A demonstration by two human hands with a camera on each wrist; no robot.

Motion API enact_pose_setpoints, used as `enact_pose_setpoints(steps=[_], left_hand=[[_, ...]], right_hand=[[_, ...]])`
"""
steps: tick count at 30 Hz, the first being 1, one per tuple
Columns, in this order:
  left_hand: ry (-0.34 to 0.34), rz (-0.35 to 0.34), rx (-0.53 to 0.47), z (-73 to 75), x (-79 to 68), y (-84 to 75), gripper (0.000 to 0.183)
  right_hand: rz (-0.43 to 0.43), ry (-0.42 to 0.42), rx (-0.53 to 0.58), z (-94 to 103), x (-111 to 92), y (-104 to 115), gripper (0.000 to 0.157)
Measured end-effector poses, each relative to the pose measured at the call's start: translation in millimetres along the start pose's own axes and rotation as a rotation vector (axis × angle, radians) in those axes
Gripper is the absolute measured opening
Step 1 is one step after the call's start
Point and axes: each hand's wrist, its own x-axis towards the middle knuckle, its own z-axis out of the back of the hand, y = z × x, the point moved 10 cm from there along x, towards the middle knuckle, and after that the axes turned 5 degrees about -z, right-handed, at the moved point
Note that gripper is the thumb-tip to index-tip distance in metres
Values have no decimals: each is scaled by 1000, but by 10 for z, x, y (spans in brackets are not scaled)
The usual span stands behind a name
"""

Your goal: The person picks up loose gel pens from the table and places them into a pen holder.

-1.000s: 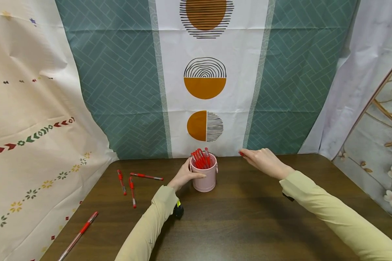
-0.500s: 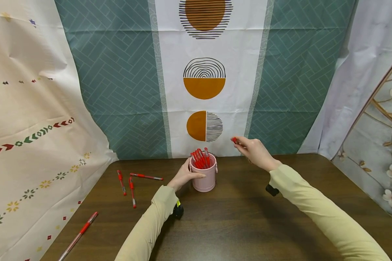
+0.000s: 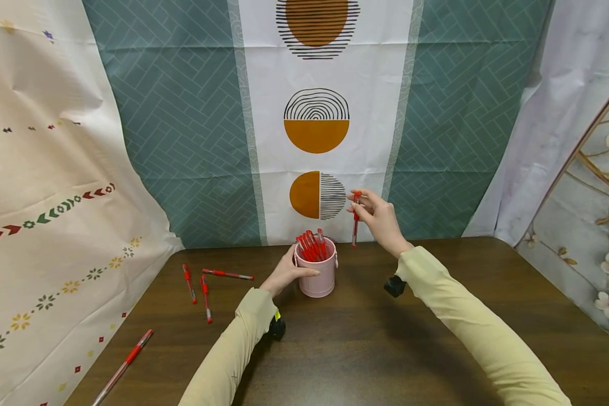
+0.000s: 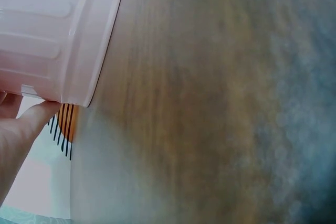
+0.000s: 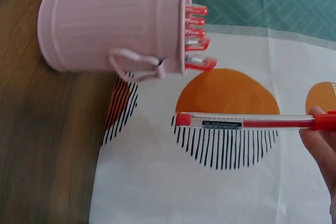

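Observation:
A pink bucket-shaped holder [image 3: 318,282] stands upright near the table's back edge, with several red pens [image 3: 312,247] leaning inside it. My left hand [image 3: 286,274] grips its left side, thumb across the front; in the left wrist view, fingers touch the pink wall [image 4: 42,35]. To the right of the holder and higher, my right hand [image 3: 380,217] pinches a red pen [image 3: 355,225] near its top. The pen hangs almost upright, clear of the table. In the right wrist view its transparent barrel [image 5: 273,121] and red end show, apart from the holder [image 5: 115,24].
On the left of the wooden table [image 3: 335,361] lie more red pens: one crosswise [image 3: 228,274], two slanting ones [image 3: 189,283] [image 3: 206,299] beside it, and another pen [image 3: 124,363] near the left edge. A patterned cloth [image 3: 317,73] hangs behind the table.
My right hand has moved left and up toward the holder, turning the pen it pinches until it points down. My left hand and the holder have stayed in place.

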Motion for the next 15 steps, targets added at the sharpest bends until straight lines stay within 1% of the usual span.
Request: enact_pose_setpoints(steps=[5,9,15], left_hand=[[-1,16,3,1,4,6,85],[-7,15,6,9,6,8,85],[-14,16,8,12,11,35,86]], right_hand=[[-23,-34,56,-35,18,213,33],[-72,-63,132,-74,53,210,36],[-125,-51,231,-224,87,111,36]])
